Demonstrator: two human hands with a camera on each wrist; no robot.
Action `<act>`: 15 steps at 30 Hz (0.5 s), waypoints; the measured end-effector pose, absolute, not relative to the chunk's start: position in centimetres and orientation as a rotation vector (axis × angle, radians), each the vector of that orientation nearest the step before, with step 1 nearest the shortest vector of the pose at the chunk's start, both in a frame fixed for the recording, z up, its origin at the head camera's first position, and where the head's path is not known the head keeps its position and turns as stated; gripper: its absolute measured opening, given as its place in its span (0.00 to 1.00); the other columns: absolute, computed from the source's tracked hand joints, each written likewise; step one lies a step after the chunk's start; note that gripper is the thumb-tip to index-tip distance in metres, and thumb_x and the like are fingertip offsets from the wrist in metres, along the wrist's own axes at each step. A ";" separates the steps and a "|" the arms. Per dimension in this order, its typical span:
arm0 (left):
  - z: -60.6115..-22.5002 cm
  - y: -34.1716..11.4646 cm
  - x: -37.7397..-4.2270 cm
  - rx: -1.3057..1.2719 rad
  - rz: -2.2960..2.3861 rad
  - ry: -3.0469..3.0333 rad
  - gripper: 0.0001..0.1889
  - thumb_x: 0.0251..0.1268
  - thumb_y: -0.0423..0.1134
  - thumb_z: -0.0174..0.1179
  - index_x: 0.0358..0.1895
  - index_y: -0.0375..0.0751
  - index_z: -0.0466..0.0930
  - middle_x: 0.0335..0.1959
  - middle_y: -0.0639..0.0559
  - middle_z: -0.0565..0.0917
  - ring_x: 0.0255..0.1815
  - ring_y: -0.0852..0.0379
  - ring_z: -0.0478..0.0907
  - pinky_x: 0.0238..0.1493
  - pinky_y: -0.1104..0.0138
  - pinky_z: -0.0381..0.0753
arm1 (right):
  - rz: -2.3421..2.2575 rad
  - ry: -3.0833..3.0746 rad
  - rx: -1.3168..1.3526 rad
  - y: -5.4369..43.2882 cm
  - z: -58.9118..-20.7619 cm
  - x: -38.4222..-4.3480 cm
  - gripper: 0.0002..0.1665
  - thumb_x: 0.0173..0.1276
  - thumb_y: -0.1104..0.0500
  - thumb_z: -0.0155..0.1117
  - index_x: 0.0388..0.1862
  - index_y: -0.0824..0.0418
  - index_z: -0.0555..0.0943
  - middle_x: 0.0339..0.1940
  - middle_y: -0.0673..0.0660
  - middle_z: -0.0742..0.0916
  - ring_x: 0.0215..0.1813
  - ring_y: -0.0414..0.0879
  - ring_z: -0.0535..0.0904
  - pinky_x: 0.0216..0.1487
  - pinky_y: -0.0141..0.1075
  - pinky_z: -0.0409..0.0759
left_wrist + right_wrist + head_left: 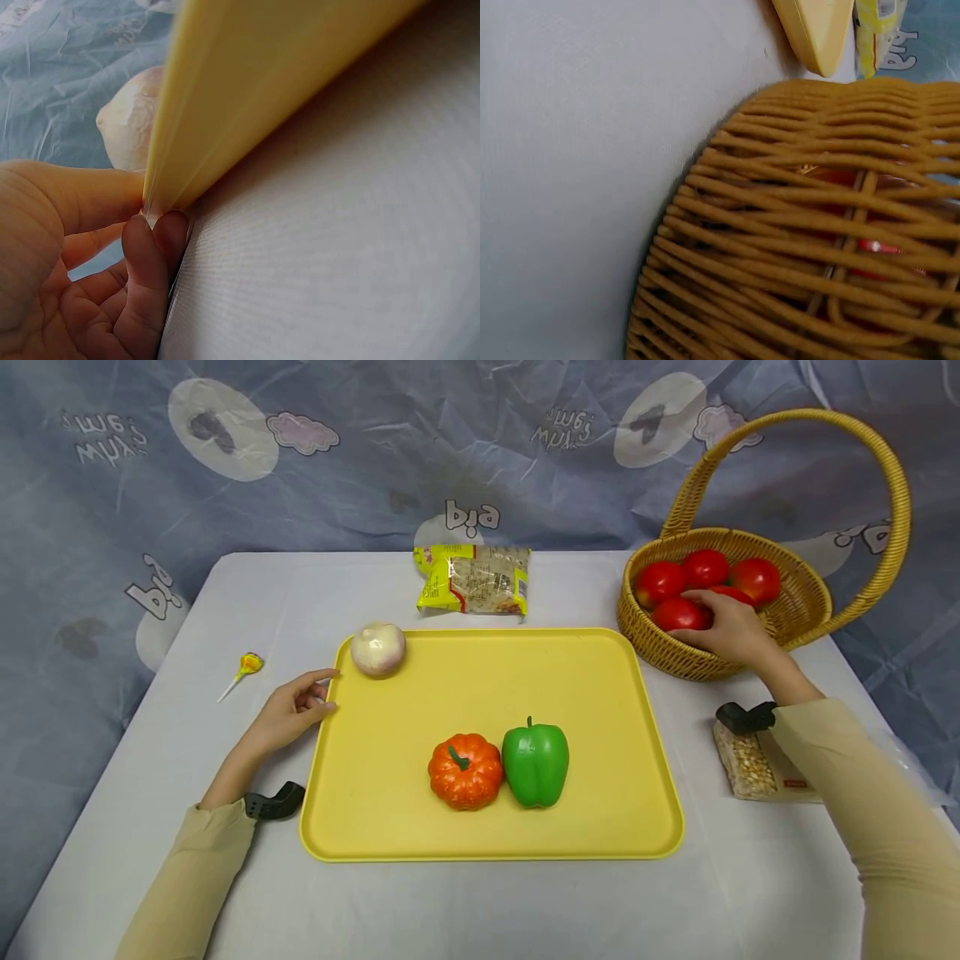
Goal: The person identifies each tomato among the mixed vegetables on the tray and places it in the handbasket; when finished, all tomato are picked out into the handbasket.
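Observation:
My right hand (pixel 729 628) reaches into the wicker basket (pixel 667 647) and grips a red apple (pixel 678 613) at the near left, thumb low and fingers over it. Several more apples, such as a red apple (pixel 754 581), lie around it. Only the basket's woven side (pixel 780 232) shows in the right wrist view; that hand is hidden there. With loosely bent fingers, my left hand (pixel 288 712) touches the left rim of a yellow tray (pixel 592 685). On that tray sit a garlic bulb (pixel 378 649), an orange pumpkin (pixel 466 772) and a green bell pepper (pixel 536 764).
A yellow, partly clear food bag (pixel 480 581) lies behind the tray. Left of it is a lollipop (pixel 248 665). Under my right forearm lies a bag of grains (pixel 750 767). The basket's tall handle (pixel 892 518) arches over its right side.

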State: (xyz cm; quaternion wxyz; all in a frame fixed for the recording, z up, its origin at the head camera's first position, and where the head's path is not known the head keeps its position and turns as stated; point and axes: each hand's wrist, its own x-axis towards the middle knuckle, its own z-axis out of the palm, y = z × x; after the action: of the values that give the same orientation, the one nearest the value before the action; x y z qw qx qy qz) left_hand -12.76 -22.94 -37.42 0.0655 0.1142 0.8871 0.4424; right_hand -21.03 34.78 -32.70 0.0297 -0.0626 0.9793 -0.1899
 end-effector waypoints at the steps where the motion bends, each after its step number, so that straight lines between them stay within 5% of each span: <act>1: -37.4 -23.0 -12.7 0.347 1.336 2.678 0.23 0.62 0.28 0.56 0.61 0.26 0.67 0.38 0.36 0.75 0.25 0.68 0.66 0.27 0.75 0.67 | -0.584 3.010 -0.185 34.8 -32.6 -21.1 0.41 0.60 0.51 0.66 0.67 0.67 0.63 0.63 0.75 0.69 0.61 0.71 0.63 0.62 0.68 0.57; 15: -39.0 -24.5 -13.5 0.328 1.300 2.685 0.24 0.63 0.29 0.56 0.63 0.29 0.67 0.39 0.37 0.75 0.26 0.68 0.65 0.27 0.75 0.67 | -0.481 2.909 -0.212 34.5 -31.6 -21.1 0.44 0.62 0.51 0.63 0.71 0.68 0.56 0.64 0.77 0.66 0.63 0.73 0.59 0.62 0.68 0.56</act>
State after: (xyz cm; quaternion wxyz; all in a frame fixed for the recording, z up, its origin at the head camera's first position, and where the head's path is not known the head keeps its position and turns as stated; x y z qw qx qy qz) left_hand -13.53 -24.49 -39.01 0.0700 0.1091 0.8925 0.4320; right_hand -21.13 34.53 -31.64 0.0926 -0.0715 0.9798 -0.1620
